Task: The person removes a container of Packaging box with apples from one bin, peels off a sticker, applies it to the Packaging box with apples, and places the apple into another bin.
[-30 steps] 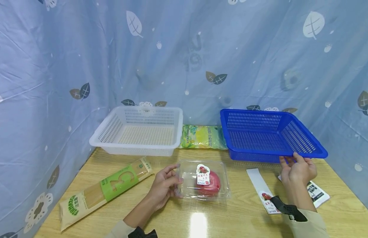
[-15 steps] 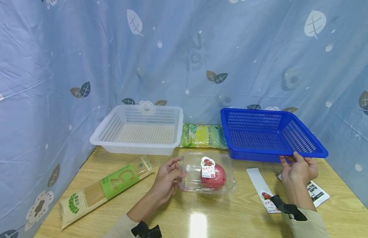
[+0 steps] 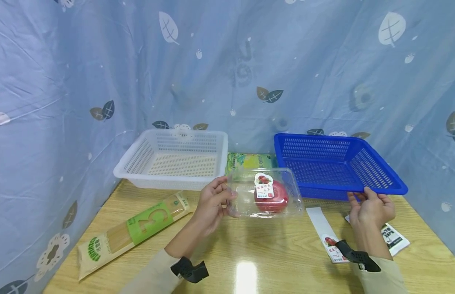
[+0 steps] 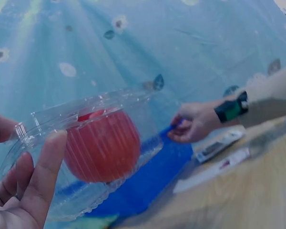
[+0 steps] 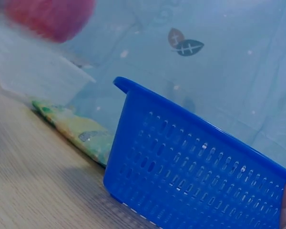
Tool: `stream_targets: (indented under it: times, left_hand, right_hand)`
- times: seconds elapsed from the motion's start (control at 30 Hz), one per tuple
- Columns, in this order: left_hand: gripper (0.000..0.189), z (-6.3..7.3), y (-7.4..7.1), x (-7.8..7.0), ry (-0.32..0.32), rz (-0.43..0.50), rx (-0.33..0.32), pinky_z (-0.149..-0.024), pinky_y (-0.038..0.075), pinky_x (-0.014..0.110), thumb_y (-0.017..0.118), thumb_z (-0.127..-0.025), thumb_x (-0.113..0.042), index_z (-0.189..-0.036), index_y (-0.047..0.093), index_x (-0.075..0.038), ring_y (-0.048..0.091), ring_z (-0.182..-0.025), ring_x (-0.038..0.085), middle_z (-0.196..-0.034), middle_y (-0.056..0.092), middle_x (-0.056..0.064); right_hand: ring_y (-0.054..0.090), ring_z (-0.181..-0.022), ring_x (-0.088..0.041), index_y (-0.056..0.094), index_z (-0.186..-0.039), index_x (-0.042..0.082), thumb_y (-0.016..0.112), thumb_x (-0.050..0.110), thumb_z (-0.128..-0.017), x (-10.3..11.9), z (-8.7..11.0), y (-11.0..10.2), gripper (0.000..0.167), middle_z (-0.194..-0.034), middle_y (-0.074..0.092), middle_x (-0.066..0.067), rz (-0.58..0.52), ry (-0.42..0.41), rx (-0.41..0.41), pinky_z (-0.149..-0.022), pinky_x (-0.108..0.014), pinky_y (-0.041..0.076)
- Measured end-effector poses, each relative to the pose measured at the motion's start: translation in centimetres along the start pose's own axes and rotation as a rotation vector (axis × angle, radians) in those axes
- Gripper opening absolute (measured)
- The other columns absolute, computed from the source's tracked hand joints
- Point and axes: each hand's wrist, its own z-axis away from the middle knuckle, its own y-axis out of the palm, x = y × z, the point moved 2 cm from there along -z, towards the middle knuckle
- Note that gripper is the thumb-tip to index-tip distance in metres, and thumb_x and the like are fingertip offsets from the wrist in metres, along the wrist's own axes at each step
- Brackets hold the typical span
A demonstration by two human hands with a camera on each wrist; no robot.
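My left hand (image 3: 212,204) pinches the left edge of a clear plastic clamshell box (image 3: 246,206), held above the table. Inside the box lies a round red fruit (image 3: 277,200), under a white label (image 3: 264,188) with a red fruit picture on the lid. In the left wrist view, the thumb and fingers grip the box's rim beside the red fruit (image 4: 105,148). At the front rim of the blue basket (image 3: 323,192), my right hand (image 3: 371,210) pinches the edge. The right wrist view shows the side of the blue basket (image 5: 195,157), with just a bit of finger at the right.
A white basket (image 3: 172,181) stands at the back left. Between the baskets lies a green-yellow packet (image 3: 249,160), partly behind the box. A noodle packet (image 3: 135,230) lies at left. A label strip (image 3: 324,230) and a white-and-black packet (image 3: 394,241) lie near the right wrist.
My left hand has lifted the clamshell box with the fruit and carried it forward and to the right, towards the blue basket. The right hand stays at the basket rim.
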Motion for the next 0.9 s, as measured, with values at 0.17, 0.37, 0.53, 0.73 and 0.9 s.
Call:
stream_targets:
  times: [0.17,0.37,0.53,0.73,0.9]
  left_hand:
    - [0.062,-1.3,1.3,-0.1,0.014,0.069,-0.005,-0.051,0.06,0.028,0.057,-0.091,0.008,-0.15,0.038,-0.003,0.056,-0.046,0.011,-0.085,0.051,0.002]
    - [0.061,-3.0,3.1,0.4,0.015,0.102,0.012,-0.052,0.061,0.028,0.057,-0.092,0.007,-0.149,0.038,-0.004,0.058,-0.046,0.012,-0.084,0.051,0.002]
    - [0.062,-4.6,4.6,1.0,0.033,0.104,0.009,-0.053,0.061,0.03,0.059,-0.092,0.006,-0.15,0.038,-0.004,0.051,-0.047,0.011,-0.085,0.052,0.002]
    - [0.063,-6.6,6.4,2.3,0.056,0.101,-0.017,-0.053,0.061,0.031,0.063,-0.09,0.005,-0.149,0.042,-0.006,0.05,-0.05,0.01,-0.083,0.053,-0.001]
    - [0.063,-8.4,7.8,2.8,0.089,0.083,-0.031,-0.049,0.059,0.029,0.065,-0.089,0.005,-0.147,0.046,-0.007,0.05,-0.05,0.01,-0.08,0.053,-0.002]
  right_hand:
    - [0.057,-0.06,-0.023,0.044,-0.103,0.007,0.066,-0.004,-0.094,-0.1,0.0,-0.1,0.027,-0.097,0.056,-0.008,0.028,-0.006,-0.003,-0.056,-0.035,0.06]
    - [0.056,-0.062,-0.023,0.043,-0.101,0.008,0.066,-0.004,-0.094,-0.2,0.0,-0.3,0.027,-0.096,0.053,-0.008,0.035,0.002,-0.016,-0.057,-0.035,0.06]
    - [0.057,-0.059,-0.023,0.042,-0.101,0.008,0.067,-0.005,-0.093,-0.3,0.0,-0.3,0.029,-0.093,0.054,-0.008,0.036,0.007,-0.014,-0.054,-0.035,0.06]
    - [0.058,-0.055,-0.024,0.041,-0.1,0.007,0.065,-0.008,-0.093,-0.1,0.0,-0.2,0.03,-0.093,0.053,-0.009,0.034,0.001,-0.025,-0.051,-0.036,0.059]
    - [0.057,-0.052,-0.024,0.039,-0.099,0.008,0.064,-0.008,-0.093,0.0,-0.1,0.1,0.03,-0.092,0.053,-0.009,0.033,-0.008,-0.017,-0.051,-0.036,0.06]
